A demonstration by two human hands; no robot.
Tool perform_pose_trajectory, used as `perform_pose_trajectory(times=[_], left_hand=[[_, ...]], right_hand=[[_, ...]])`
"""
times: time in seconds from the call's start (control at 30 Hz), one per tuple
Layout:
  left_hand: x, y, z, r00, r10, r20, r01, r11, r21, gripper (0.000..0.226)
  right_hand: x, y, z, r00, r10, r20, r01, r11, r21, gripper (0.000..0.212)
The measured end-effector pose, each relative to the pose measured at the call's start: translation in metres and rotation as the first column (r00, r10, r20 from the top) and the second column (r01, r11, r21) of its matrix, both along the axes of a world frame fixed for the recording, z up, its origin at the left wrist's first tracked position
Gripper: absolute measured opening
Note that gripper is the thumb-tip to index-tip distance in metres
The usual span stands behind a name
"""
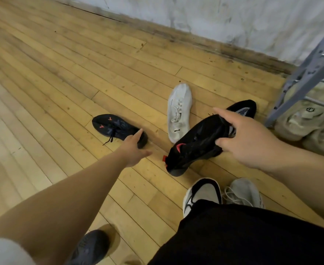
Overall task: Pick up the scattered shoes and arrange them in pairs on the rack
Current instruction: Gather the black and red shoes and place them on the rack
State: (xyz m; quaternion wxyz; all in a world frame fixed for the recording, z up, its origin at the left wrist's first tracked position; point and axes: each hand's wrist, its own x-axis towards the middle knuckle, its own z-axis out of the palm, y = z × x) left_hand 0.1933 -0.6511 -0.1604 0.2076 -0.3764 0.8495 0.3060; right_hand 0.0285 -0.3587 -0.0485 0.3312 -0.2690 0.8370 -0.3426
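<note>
My right hand [247, 138] grips a black shoe with red marks [193, 144] by its opening, lifted above the wooden floor. My left hand [133, 150] reaches out with straight fingers to the heel of a dark navy shoe with red accents [115, 127] lying on the floor; its fingertips are at that heel. A white sneaker [179, 111] lies between them, further off. Another black shoe [243, 109] lies behind my right hand. A grey-white sneaker [243, 192] and a black-and-white one [201, 194] lie near my leg. The grey metal rack [306, 73] stands at right.
Tan boots [306, 119] sit on the rack's bottom level. A dark shoe [90, 247] shows at the bottom edge near my left arm. A white wall [214, 16] with a dark baseboard runs along the back. Wooden floor stretches to the left.
</note>
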Motion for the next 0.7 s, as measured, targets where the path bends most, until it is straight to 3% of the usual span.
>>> perform_pose_trajectory(times=[0.17,0.43,0.57,0.7], left_hand=[[0.043,0.008,0.003,1.000,-0.005,-0.019,0.007,0.998,0.064,0.099],[0.171,-0.001,0.011,0.985,0.125,0.122,-0.141,0.981,0.131,0.098],[0.229,0.009,0.011,0.979,0.050,0.198,-0.082,0.984,0.160,0.097],[0.265,0.021,0.011,0.961,-0.039,0.272,0.013,0.995,0.097,0.106]], right_hand=[[0.014,-0.010,0.001,0.997,-0.066,0.035,0.068,0.996,-0.060,0.068],[0.063,-0.057,0.003,0.975,0.092,0.204,-0.081,0.995,-0.064,0.068],[0.089,-0.078,-0.002,0.941,0.165,0.296,-0.164,0.986,-0.029,0.063],[0.108,-0.084,-0.008,0.950,0.177,0.257,-0.191,0.981,0.028,0.067]])
